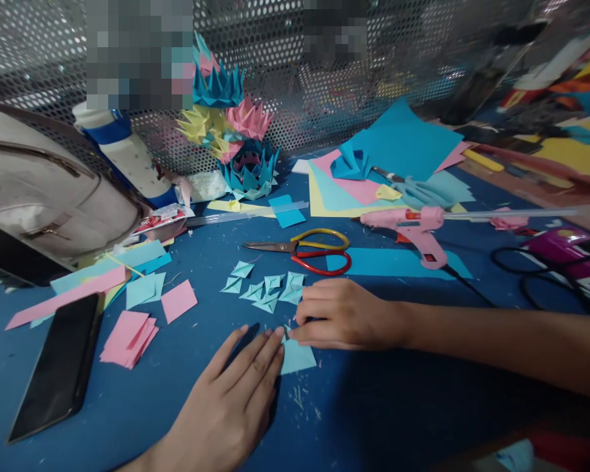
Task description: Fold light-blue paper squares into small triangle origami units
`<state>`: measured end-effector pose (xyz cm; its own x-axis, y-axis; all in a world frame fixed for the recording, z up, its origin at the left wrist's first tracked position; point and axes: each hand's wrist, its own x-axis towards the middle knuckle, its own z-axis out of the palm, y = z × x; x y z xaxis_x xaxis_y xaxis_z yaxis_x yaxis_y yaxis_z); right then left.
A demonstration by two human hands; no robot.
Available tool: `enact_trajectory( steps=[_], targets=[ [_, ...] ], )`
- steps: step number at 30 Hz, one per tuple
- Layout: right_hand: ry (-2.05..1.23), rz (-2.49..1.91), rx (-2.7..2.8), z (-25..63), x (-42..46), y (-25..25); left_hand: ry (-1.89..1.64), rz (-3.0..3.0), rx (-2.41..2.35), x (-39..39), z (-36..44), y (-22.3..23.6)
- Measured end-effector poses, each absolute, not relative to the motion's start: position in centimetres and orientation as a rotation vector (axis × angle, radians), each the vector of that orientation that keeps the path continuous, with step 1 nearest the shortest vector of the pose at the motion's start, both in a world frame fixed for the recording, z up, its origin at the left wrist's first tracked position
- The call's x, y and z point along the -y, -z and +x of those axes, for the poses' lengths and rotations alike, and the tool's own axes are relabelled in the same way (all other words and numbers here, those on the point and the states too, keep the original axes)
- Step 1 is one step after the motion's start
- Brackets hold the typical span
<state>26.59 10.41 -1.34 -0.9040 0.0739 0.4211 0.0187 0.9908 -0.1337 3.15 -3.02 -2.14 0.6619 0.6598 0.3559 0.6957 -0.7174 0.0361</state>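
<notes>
A light blue paper square lies on the blue table, its upper edge partly hidden by fingers. My left hand rests flat with fingers stretched out, their tips touching the paper's left edge. From the right, my right hand has its fingers curled, thumb and fingertips pinching the top of the same square. Just beyond my hands sit several small folded light blue paper pieces. Behind those pieces, scissors with one yellow and one red handle point to the left.
A pink glue gun lies on a blue paper strip. On the left are a black phone, pink paper squares, a bag and a bottle. Folded paper flowers stand against the perforated metal back.
</notes>
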Motion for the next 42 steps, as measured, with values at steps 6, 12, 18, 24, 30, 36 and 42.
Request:
enact_trajectory(
  steps=[6, 12, 18, 24, 30, 36, 42],
  targets=[
    [-0.192, -0.117, 2.689, 26.6, -10.4, 1.4, 0.438, -2.835, 1.006, 2.6, 3.0, 1.2],
    [-0.192, -0.120, 2.682, 26.6, -10.5, 1.6, 0.368, -2.920, 0.918, 2.1, 2.7, 0.7],
    [-0.192, -0.118, 2.678, 26.6, -10.4, 1.5, 0.301, -2.980, 0.864, 1.6, 2.3, 0.3],
    [-0.197, -0.116, 2.673, 26.5, -10.3, 1.3, 0.259, -3.050, 0.816, 1.0, 1.6, 0.2],
    [-0.188, -0.124, 2.673, 26.5, -10.3, 1.4, 0.233, -3.110, 0.722, 0.1, 0.8, -0.1],
    [-0.186, -0.123, 2.680, 26.6, -10.3, 1.3, 0.247, -3.108, 0.703, 0.0, 0.7, -0.2],
    [-0.203, -0.116, 2.676, 26.5, -10.3, 1.3, 0.182, -3.010, 0.778, 0.5, 1.2, 0.0]
  ],
)
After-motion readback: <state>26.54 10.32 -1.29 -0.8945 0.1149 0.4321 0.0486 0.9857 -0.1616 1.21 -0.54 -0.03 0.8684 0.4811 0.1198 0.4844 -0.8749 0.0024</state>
